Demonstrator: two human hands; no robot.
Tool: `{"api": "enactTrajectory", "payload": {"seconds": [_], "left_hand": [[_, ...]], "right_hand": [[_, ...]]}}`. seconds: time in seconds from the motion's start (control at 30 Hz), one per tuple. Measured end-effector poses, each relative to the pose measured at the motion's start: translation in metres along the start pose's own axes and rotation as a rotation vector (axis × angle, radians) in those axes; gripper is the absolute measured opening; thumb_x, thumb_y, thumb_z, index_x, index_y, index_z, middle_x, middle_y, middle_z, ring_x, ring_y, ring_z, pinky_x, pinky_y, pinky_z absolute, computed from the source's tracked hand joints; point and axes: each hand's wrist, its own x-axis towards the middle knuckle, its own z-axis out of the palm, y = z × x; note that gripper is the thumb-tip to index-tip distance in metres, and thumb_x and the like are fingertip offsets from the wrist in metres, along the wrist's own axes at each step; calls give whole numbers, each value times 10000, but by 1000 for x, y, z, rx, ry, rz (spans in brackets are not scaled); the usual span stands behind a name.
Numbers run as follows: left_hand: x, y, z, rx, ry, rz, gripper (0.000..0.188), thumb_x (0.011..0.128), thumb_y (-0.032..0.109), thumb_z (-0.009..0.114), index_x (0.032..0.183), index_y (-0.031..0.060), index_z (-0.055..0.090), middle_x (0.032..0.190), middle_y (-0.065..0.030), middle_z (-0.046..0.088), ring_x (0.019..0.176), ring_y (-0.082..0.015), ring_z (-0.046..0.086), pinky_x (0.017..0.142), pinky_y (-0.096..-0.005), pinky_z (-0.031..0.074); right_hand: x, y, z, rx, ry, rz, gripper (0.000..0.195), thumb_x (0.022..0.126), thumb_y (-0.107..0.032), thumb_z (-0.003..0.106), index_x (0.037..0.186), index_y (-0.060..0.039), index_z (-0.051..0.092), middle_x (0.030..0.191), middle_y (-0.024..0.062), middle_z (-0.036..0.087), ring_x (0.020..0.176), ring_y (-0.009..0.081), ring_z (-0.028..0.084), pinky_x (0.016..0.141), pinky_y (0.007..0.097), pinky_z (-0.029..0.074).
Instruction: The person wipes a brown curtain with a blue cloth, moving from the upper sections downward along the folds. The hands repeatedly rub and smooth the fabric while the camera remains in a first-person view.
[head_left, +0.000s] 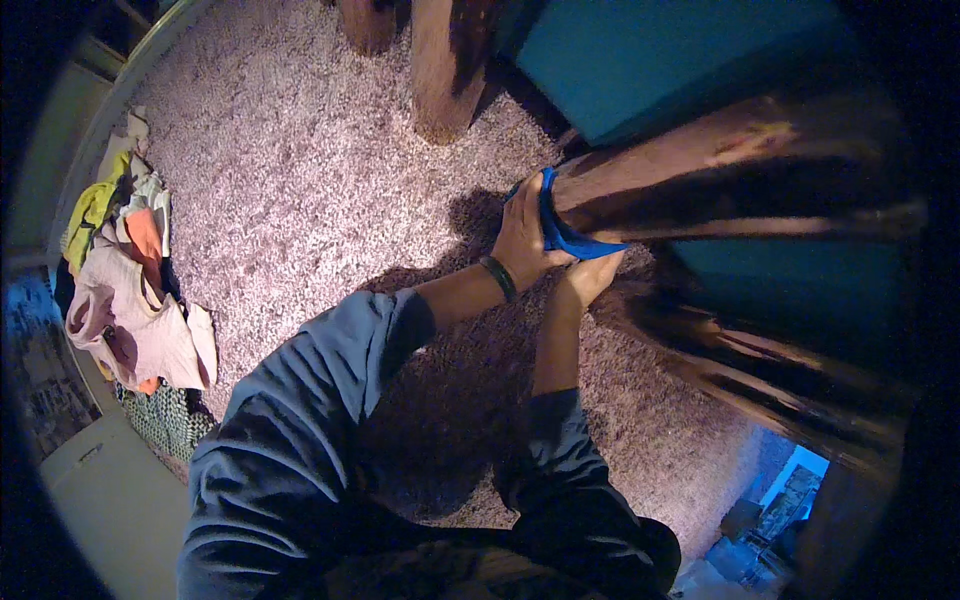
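A blue cloth (559, 234) is wrapped partway round the lower end of a brown wooden leg or post (660, 161). My left hand (523, 232) curves round the far-left side of that leg and presses the cloth to it. A dark band circles my left wrist. Closer to me, my right hand (594, 279) grips the pointed lower end of the cloth; some of its fingers are hidden behind the cloth and the leg. Both hands are low, just above the carpet (315, 172).
Two more wooden legs (448, 82) stand at the top. A heap of clothes (139, 300) lies at left, beside a pale cabinet (112, 495). Another dark wooden piece (720, 345) runs along the right. A teal surface (645, 67) stands behind the legs. Blue-lit objects (772, 517) sit lower right.
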Motion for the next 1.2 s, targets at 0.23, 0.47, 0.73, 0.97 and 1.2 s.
{"api": "enactTrajectory", "payload": {"seconds": [0.23, 0.47, 0.73, 0.97, 1.2], "left_hand": [[19, 70, -8, -82, 141, 22, 1215, 655, 412, 833, 1519, -45, 110, 1510, -292, 266, 1386, -472, 292, 1148, -531, 254], [79, 186, -45, 36, 241, 250, 1161, 685, 328, 836, 1503, -77, 118, 1482, -319, 278, 1366, -477, 308, 1128, -526, 260], [170, 331, -91, 164, 457, 618, 1122, 756, 470, 778, 1486, -97, 142, 1427, -334, 326, 1283, -465, 406, 1054, -505, 356], [238, 468, -141, 28, 461, 600, 1003, 887, 638, 573, 1496, -79, 222, 1410, -328, 408, 1262, -470, 465, 1023, -482, 419], [241, 448, -147, -153, 487, 697, 803, 901, 571, 611, 1405, 5, 347, 1106, -276, 524, 1016, -406, 543, 901, -432, 447]], "right_hand": [[4, -79, 7, -71, -111, -59, 524, 1067, -306, 380, 1483, 6, 316, 1428, 216, 438, 1251, 311, 494, 1035, 405, 431], [19, -199, 41, 219, -283, -231, 538, 1077, -371, 337, 1434, 31, 327, 1399, 184, 438, 1272, 271, 442, 1090, 386, 338], [82, -352, 71, 182, -381, -578, 659, 1067, -455, 313, 1483, 55, 278, 1429, 216, 448, 1312, 302, 436, 1111, 385, 309], [119, -495, 101, 143, -241, -883, 741, 1042, -532, 334, 1440, 93, 340, 1343, 284, 529, 1247, 345, 503, 1072, 376, 354], [117, -459, 106, 191, -133, -991, 417, 1014, -219, 538, 1339, 24, 442, 1349, 206, 514, 1193, 286, 512, 1063, 387, 373]]}}
